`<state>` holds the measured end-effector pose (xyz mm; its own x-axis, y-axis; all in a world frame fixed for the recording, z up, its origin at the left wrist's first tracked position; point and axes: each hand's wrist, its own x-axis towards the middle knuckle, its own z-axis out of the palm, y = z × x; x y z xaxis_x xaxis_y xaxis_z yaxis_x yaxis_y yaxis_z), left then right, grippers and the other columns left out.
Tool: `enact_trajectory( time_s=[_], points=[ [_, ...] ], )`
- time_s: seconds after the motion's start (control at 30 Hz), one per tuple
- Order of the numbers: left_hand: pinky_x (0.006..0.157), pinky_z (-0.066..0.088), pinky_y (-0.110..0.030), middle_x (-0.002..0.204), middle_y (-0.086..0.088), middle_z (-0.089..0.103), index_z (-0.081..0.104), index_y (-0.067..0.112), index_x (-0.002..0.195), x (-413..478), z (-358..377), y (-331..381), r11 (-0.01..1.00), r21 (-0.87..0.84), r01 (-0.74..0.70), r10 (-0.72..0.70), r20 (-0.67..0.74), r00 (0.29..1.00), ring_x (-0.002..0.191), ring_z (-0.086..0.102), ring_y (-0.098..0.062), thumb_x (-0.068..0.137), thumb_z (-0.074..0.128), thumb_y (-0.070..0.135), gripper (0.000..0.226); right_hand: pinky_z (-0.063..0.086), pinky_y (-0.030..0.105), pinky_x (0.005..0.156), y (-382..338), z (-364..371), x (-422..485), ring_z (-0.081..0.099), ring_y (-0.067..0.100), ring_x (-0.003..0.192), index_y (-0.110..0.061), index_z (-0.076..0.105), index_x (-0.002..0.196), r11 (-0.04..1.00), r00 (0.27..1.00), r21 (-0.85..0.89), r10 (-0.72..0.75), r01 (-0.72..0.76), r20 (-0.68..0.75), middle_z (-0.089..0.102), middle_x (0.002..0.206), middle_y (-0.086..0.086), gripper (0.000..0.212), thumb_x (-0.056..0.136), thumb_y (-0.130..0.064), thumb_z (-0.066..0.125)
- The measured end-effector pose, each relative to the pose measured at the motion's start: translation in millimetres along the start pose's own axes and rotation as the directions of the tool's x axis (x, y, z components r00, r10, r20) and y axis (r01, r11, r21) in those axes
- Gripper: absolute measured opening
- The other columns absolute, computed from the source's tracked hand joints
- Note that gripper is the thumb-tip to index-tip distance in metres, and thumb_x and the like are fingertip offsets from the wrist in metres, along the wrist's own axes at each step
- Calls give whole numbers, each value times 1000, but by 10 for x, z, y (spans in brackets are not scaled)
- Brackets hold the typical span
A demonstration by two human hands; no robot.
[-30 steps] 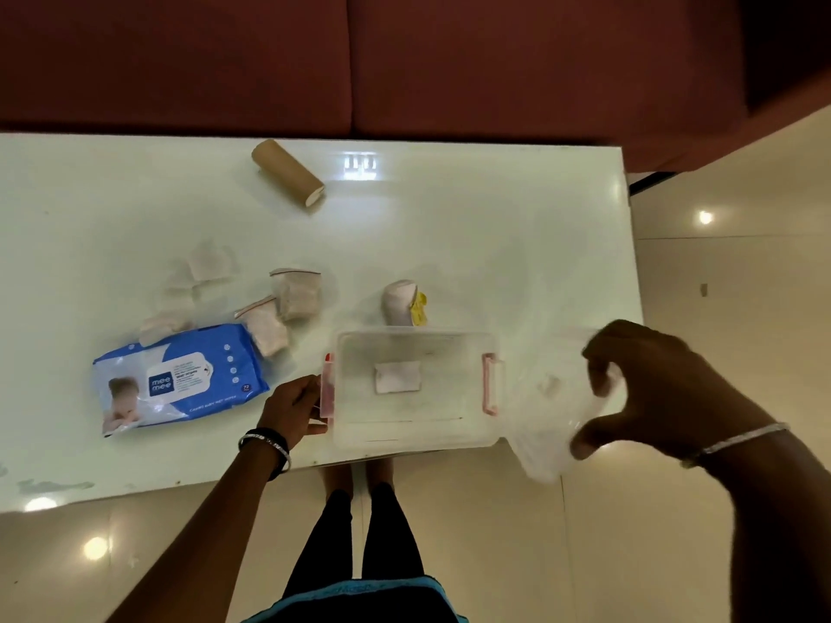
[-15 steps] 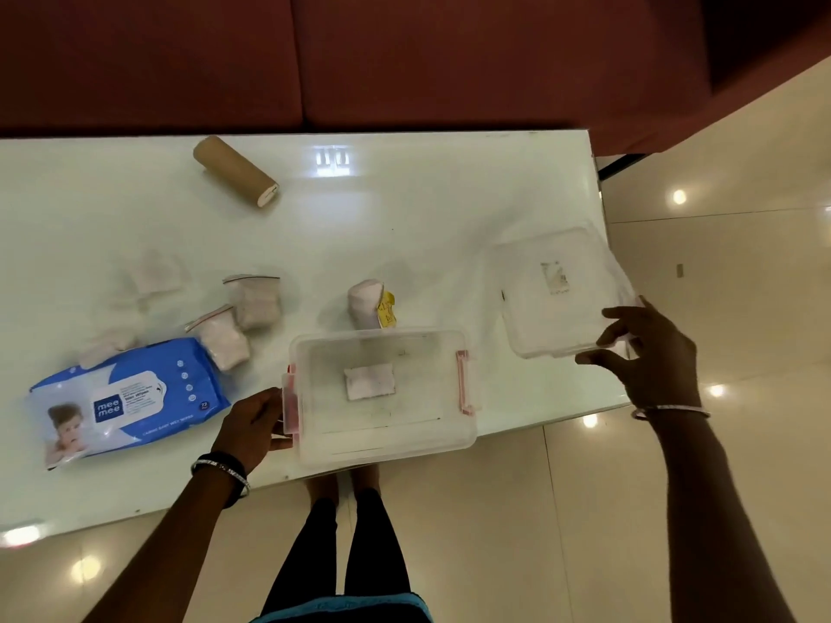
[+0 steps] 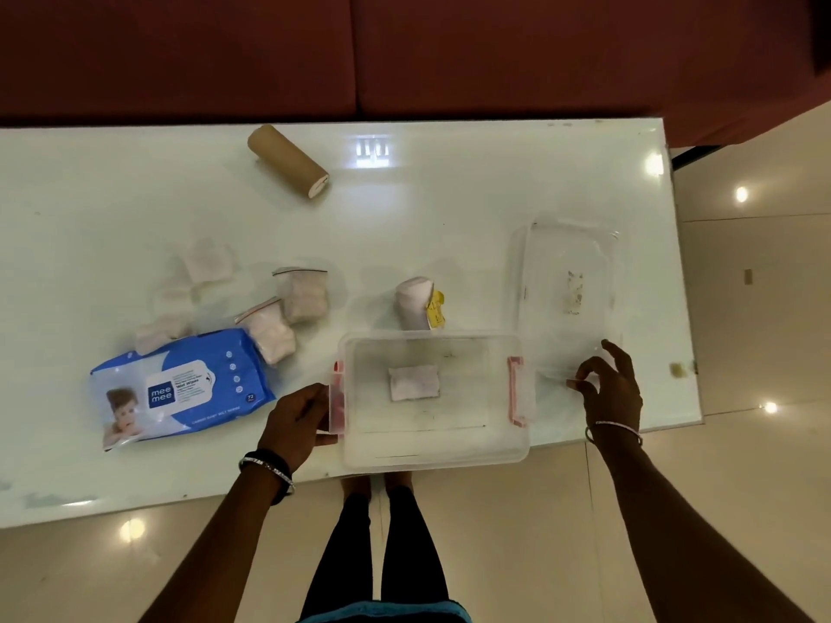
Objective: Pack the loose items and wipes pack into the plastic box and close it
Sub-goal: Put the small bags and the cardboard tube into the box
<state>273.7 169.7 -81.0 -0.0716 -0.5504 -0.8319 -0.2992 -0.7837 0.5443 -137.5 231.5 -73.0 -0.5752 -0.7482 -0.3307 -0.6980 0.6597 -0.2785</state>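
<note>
The clear plastic box [image 3: 431,458] with pink latches stands open at the table's near edge, with one small white packet [image 3: 413,382] inside. My left hand [image 3: 294,420] grips its left latch end. The clear lid [image 3: 566,263] lies flat to the right of the box, and my right hand [image 3: 614,388] pinches its near edge. The blue wipes pack [image 3: 180,388] lies left of the box. Two small zip bags [image 3: 303,294] and several white pads [image 3: 207,263] sit behind the pack. A white roll with a yellow label [image 3: 416,303] stands just behind the box.
A brown cardboard-coloured roll [image 3: 288,161] lies at the back of the white table [image 3: 449,218]. A dark red sofa [image 3: 404,51] runs along the table's far side. The table's right edge is just past the lid, with tiled floor [image 3: 742,285] beyond.
My right hand carried the lid from beside the box onto the table at the right and set it flat. My left hand stayed on the box's left end.
</note>
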Motion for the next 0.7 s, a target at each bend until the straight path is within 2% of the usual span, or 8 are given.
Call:
enact_trajectory(
  time_s=[0.13,0.2,0.3,0.4,0.5,0.53,0.6,0.7],
  points=[
    [67,62,-32,91,-12,68,64,7,103,-49,23,31,998,-59,-20,19,-12,1000,81,67,-22,100,44,11,21,52,35,78,-88,-34,7,64,32,108,-4,66,79,997,997,-11,75,-75,-8,45,149,2,23,75,19,67],
    [65,62,-32,88,-11,68,65,6,101,-59,15,48,995,-89,-36,33,-29,999,79,68,-22,98,47,9,18,48,34,82,-166,-116,51,62,32,111,-6,71,83,992,992,-50,118,-116,35,48,148,4,25,74,17,66],
    [66,60,-35,86,-10,69,67,13,94,-79,-20,59,994,-89,-64,56,-82,995,77,68,-23,95,55,11,13,46,36,86,-510,-236,75,63,37,105,-11,74,90,991,992,-52,117,-119,-43,66,121,17,22,78,5,65],
    [65,60,-34,82,-9,71,68,15,91,-109,-76,65,991,-112,-69,54,-136,989,74,69,-22,92,61,18,8,48,36,83,-1159,-262,-11,68,34,91,-9,74,90,994,957,66,-65,87,-283,73,95,13,18,79,1,63],
    [66,59,-34,85,-12,71,68,10,96,-111,-175,63,990,-130,-60,34,-196,980,77,70,-25,91,62,20,13,52,36,82,-1870,-105,-114,70,27,86,-6,72,91,930,909,175,-252,322,-331,74,91,9,15,81,-1,63],
    [65,59,-33,85,-12,71,68,9,97,-108,-210,67,989,-137,-61,31,-212,977,78,70,-25,91,63,20,14,52,36,81,-2060,-16,-116,69,26,87,-7,71,95,920,920,201,-277,337,-276,73,93,8,13,83,-6,65],
    [64,58,-31,86,-12,71,67,9,99,-105,-271,85,986,-152,-70,33,-229,973,78,70,-25,90,63,20,14,51,35,83,-2348,181,-71,66,25,95,-11,65,108,944,968,216,-245,250,-49,69,103,7,27,83,-22,69],
    [66,59,-33,86,-12,71,66,9,99,-94,-342,105,980,-176,-93,46,-257,965,78,70,-26,90,64,18,14,45,33,88,-2564,444,56,58,28,113,-16,54,125,995,954,59,-91,78,284,60,121,9,58,75,-35,77]
  ],
)
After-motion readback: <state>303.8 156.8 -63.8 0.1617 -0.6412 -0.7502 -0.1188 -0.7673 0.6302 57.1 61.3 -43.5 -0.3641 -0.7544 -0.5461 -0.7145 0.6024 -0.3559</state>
